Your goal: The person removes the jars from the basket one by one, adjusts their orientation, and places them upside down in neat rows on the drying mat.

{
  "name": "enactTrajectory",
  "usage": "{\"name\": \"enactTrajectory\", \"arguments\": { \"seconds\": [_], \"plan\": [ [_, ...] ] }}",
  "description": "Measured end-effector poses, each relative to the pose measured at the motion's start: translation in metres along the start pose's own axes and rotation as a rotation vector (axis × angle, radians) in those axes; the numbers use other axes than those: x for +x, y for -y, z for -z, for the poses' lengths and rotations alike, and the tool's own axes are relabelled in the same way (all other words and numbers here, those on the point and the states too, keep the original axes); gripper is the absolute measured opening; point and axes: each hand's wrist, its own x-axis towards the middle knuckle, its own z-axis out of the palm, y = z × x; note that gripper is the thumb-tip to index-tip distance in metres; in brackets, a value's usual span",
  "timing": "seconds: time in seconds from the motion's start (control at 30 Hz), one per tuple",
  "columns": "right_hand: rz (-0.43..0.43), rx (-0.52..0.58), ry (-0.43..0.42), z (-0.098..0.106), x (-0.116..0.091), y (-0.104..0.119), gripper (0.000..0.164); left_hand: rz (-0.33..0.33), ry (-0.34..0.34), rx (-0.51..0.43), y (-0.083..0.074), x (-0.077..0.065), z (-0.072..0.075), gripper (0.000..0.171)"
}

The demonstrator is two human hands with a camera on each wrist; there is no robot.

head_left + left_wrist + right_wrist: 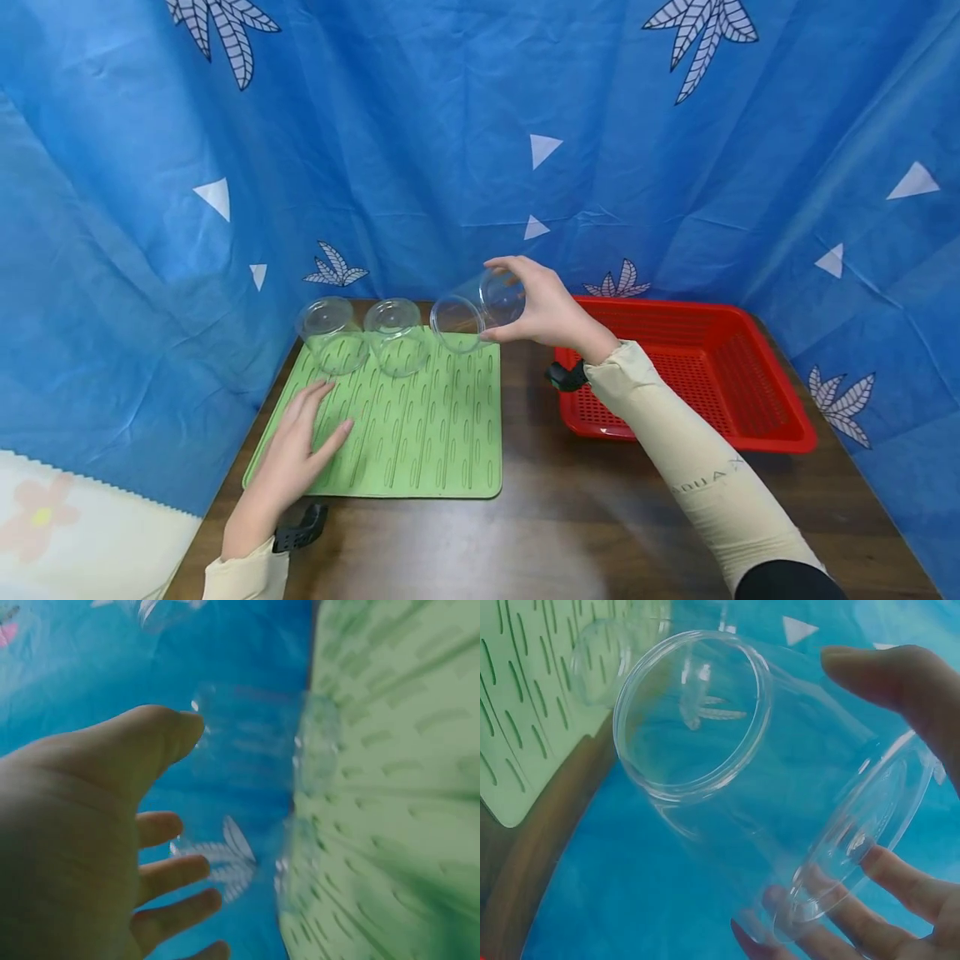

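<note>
A clear plastic jar (457, 325) is in the grip of my right hand (551, 308), held tilted near the mat's back right corner. In the right wrist view the clear jar (705, 787) shows its round rim facing away from the palm, with thumb and fingers around the other end. Two more clear jars stand side by side at the back of the green mat (420, 442), a left one (333, 337) and a right one (397, 337). My left hand (288, 446) hovers over the mat's left part with fingers spread, just in front of the left jar, holding nothing.
A red plastic basket (776, 383) stands on the right of the brown wooden table (540, 533), partly behind my right forearm. Blue patterned cloth (450, 150) hangs around the back and sides. Pale floral fabric (75, 525) lies at the lower left.
</note>
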Motion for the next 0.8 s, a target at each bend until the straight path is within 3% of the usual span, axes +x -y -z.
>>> {"name": "enactTrajectory", "arguments": {
  "seconds": [0.23, 0.43, 0.8],
  "plan": [
    [-0.022, -0.06, 0.05, -0.02, 0.01, -0.002, 0.091, 0.108, 0.12, 0.036, 0.023, -0.022, -0.004, 0.074],
    [-0.055, -0.097, 0.093, -0.038, 0.015, -0.008, 0.091, 0.181, 0.168, 0.056, 0.033, -0.041, -0.001, 0.076],
    [-0.081, -0.196, 0.115, -0.062, 0.027, -0.018, 0.099, 0.21, 0.206, 0.084, 0.04, -0.062, -0.007, 0.071]
  ]
}}
